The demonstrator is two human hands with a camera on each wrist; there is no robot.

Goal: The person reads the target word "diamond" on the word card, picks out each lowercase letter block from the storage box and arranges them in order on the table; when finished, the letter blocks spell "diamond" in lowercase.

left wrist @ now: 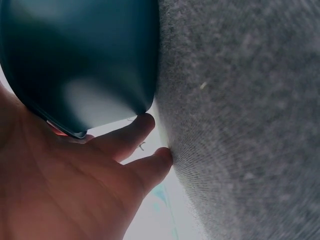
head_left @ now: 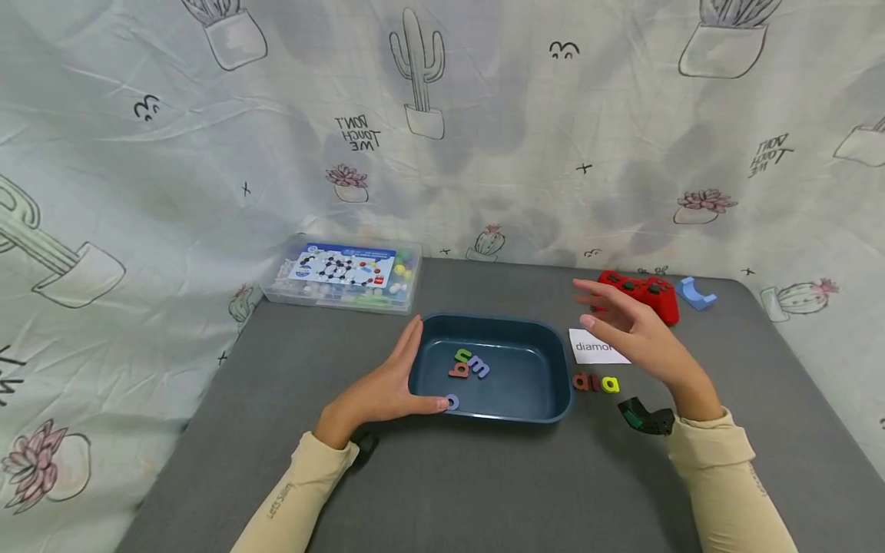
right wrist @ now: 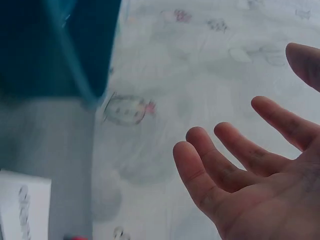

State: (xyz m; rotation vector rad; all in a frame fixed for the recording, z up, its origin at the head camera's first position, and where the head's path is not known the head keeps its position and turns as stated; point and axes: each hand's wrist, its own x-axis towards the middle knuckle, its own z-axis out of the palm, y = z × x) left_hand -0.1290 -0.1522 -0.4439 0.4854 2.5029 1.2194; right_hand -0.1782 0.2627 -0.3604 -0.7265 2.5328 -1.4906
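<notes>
Left hand (head_left: 383, 390) around left end of blue tray (head_left: 528, 380)

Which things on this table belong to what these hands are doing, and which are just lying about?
Probably in the job:
dark blue tray, touched by the left hand
loose letters inside the tray
three letters beside the tray
word card

Seemingly lying about:
clear plastic case
red game controller
light blue curved piece

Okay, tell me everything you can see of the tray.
The tray is dark blue-teal, rectangular with rounded corners, smooth and slightly glossy, perhaps plastic. It sits open side up on the grey table, long sides running across. Four letters lie inside, left of its middle. The left hand holds its left end, thumb at the near rim.
</notes>
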